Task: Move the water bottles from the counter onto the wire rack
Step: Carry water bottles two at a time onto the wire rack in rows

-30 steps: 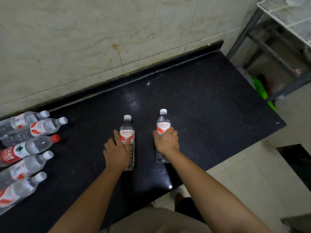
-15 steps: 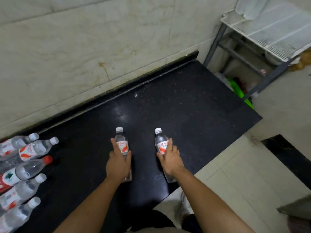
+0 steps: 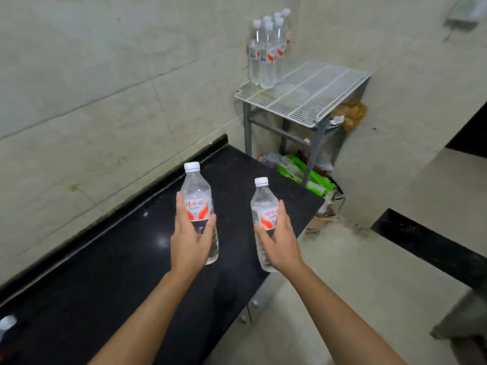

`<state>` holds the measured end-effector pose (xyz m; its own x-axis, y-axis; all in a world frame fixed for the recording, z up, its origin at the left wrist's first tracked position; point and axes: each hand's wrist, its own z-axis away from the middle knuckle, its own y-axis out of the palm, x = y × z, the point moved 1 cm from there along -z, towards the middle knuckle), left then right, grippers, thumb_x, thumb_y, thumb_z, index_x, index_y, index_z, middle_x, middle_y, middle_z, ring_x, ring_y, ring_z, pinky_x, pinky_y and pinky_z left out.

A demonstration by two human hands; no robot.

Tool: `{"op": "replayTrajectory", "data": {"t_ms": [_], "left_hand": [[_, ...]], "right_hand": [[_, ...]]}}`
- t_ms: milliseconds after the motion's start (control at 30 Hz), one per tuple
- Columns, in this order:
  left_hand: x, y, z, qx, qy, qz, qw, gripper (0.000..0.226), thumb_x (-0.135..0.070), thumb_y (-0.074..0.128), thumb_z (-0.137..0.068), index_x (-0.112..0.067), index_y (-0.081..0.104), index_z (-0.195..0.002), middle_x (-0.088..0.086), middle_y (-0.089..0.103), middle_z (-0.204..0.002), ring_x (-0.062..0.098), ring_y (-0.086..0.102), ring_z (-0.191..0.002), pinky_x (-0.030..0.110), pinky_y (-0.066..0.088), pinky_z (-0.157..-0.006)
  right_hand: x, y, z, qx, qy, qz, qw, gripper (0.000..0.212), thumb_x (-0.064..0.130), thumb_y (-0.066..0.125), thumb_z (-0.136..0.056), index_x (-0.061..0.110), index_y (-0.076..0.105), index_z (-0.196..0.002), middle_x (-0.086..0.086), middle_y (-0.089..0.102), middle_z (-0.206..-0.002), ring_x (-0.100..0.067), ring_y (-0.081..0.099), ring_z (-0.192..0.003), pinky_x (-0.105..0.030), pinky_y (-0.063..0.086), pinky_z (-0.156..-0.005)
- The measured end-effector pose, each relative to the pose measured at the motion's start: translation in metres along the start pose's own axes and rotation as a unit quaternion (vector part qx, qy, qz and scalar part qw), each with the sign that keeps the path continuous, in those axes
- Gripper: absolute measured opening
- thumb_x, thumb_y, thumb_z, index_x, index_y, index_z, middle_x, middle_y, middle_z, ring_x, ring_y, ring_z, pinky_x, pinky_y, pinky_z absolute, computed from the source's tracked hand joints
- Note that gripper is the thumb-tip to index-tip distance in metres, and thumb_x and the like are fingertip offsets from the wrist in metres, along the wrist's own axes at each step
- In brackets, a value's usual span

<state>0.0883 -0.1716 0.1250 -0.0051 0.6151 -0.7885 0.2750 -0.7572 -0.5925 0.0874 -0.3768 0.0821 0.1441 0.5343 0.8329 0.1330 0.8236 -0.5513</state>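
My left hand point(image 3: 190, 241) grips a clear water bottle point(image 3: 197, 192) with a white cap and red-and-white label, held upright above the black counter point(image 3: 110, 270). My right hand point(image 3: 279, 242) grips a second such bottle point(image 3: 263, 201), also upright, over the counter's right edge. The white wire rack point(image 3: 313, 94) stands beyond the counter's far end against the wall. Several bottles point(image 3: 267, 52) stand upright at its back left corner. The cap of another bottle point(image 3: 7, 322) shows at the counter's far left edge.
Under the rack's grey frame lie green packages point(image 3: 308, 175) and other clutter. A pale tiled wall point(image 3: 105, 88) runs behind the counter. Tiled floor point(image 3: 355, 272) lies to the right, with a dark step point(image 3: 421, 246) further right.
Both hands have lifted their bottles off the counter. The view has swung right and up, bringing the rack into sight; the row of lying bottles has dropped out at the left.
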Motion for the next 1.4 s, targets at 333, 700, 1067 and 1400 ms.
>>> {"op": "replayTrajectory", "data": {"t_ms": [333, 700, 1067, 1400], "left_hand": [[-0.213, 0.167, -0.003, -0.108, 0.055, 0.176, 0.977, 0.088, -0.036, 0.07, -0.092, -0.028, 0.012, -0.158, -0.015, 0.047, -0.145, -0.004, 0.054, -0.117, 0.014, 0.037, -0.099], [-0.28, 0.26, -0.075, -0.137, 0.1, 0.157, 0.973, 0.093, -0.044, 0.073, -0.083, -0.04, 0.012, -0.154, -0.008, 0.051, -0.147, 0.008, 0.057, -0.127, 0.032, 0.045, -0.104], [-0.323, 0.338, -0.288, -0.172, 0.074, 0.257, 0.948, 0.098, -0.018, 0.078, -0.084, -0.02, 0.015, -0.159, -0.003, 0.037, -0.157, 0.003, 0.043, -0.139, 0.023, 0.039, -0.112], [-0.334, 0.376, -0.415, -0.2, 0.055, 0.157, 0.966, 0.096, -0.032, 0.086, -0.077, -0.026, 0.028, -0.153, -0.005, 0.037, -0.153, 0.007, 0.037, -0.14, 0.033, 0.035, -0.118]], "right_hand": [[-0.058, -0.247, -0.079, -0.183, -0.024, -0.148, 0.972, 0.088, 0.038, 0.076, -0.082, 0.027, 0.03, -0.156, 0.001, 0.046, -0.147, -0.017, 0.049, -0.132, -0.04, 0.041, -0.111], [-0.069, -0.321, -0.208, -0.192, -0.1, -0.237, 0.947, 0.082, 0.035, 0.082, -0.076, 0.029, 0.043, -0.148, 0.004, 0.056, -0.141, -0.012, 0.059, -0.125, -0.038, 0.052, -0.104], [-0.023, -0.365, -0.425, -0.153, -0.181, -0.15, 0.96, 0.074, 0.023, 0.091, -0.072, 0.049, 0.048, -0.127, 0.024, 0.061, -0.122, 0.011, 0.061, -0.108, -0.006, 0.047, -0.087], [-0.009, -0.324, -0.579, -0.084, -0.172, -0.201, 0.961, 0.068, 0.024, 0.092, -0.07, 0.039, 0.053, -0.123, 0.017, 0.062, -0.119, -0.003, 0.064, -0.108, -0.031, 0.056, -0.093]]}}
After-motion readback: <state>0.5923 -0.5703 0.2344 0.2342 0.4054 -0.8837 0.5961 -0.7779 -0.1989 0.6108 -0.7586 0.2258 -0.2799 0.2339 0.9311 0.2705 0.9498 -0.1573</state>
